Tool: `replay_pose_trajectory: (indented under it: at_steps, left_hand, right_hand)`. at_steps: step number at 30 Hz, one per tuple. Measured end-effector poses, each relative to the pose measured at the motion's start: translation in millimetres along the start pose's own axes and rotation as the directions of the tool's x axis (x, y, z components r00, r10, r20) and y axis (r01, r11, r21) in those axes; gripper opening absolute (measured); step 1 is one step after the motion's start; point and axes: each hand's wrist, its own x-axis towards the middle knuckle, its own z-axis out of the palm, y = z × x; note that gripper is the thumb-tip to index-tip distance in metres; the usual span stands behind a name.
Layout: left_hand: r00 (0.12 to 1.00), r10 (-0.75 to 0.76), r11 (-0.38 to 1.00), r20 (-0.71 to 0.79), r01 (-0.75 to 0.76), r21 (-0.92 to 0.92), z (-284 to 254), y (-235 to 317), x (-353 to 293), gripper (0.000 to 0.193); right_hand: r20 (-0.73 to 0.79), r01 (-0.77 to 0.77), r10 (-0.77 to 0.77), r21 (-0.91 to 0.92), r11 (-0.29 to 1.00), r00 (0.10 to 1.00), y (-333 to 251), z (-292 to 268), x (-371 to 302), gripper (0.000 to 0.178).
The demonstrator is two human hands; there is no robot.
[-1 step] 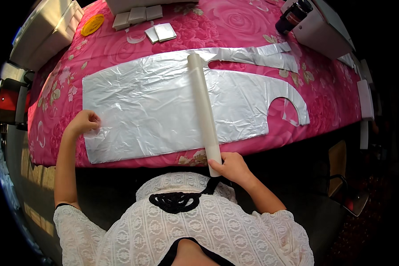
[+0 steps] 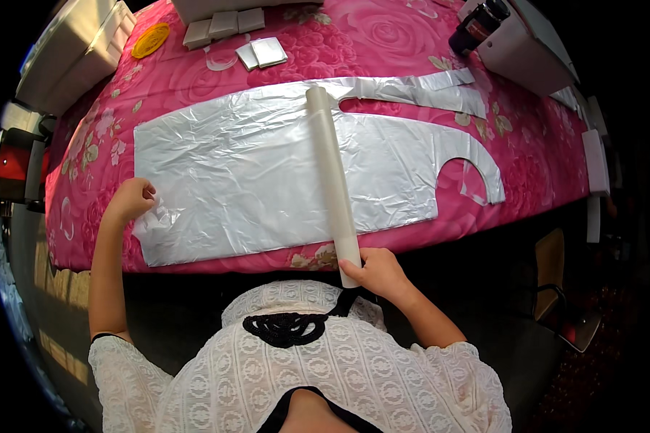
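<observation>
A thin silvery plastic apron (image 2: 245,173) is spread over the tablecloth, its bottom edge toward the left and its neck loop and straps toward the right. My left hand (image 2: 131,200) is closed at the left edge, fingers curled in a pinch on the film, which is puckered beside them. Across the middle of the apron lies a long pale tube (image 2: 331,173), slanting from the far edge to past the near edge. Its near end is in my right hand (image 2: 377,273), with the thumb on top and the fingers wrapped under it.
Beyond the apron lie folded silver squares (image 2: 263,53) and white squares (image 2: 224,25). A yellow oval dish (image 2: 150,41) sits far left, near a large pale box (image 2: 72,58). At far right, a dark bottle (image 2: 478,27) stands beside a white box (image 2: 523,50). A chair (image 2: 549,281) is below right.
My left hand has shifted slightly left and the film near it has pulled a little past its earlier edge line. The tube and my right hand have stayed in place.
</observation>
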Motion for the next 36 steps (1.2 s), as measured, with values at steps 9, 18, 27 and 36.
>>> replay_pose_trajectory:
  at_steps: [9, 18, 27, 36]
  left_hand:
    - [0.534, 0.701, 0.618, -0.472, -0.785, 0.029, 103, 214, -18, 0.047]
    - [0.635, 0.675, 0.701, -0.376, -0.711, 0.058, 166, 251, 7, 0.069]
    - [0.667, 0.668, 0.739, -0.33, -0.647, 0.186, 169, 255, 10, 0.071]
    - [0.684, 0.656, 0.746, -0.319, -0.652, 0.138, 170, 253, 9, 0.071]
  right_hand:
    - [-0.014, -0.04, 0.041, 0.081, 0.996, 0.999, 5, -3, -5, 0.044]
    - [0.176, -0.049, 0.035, 0.076, 0.996, 0.984, 16, -19, 10, 0.054]
    - [-0.08, 0.046, -0.027, 0.238, 0.97, 0.996, -47, -84, 166, 0.053]
    - [-0.294, 0.301, 0.067, 0.931, -0.206, 0.953, -42, -108, 258, 0.028]
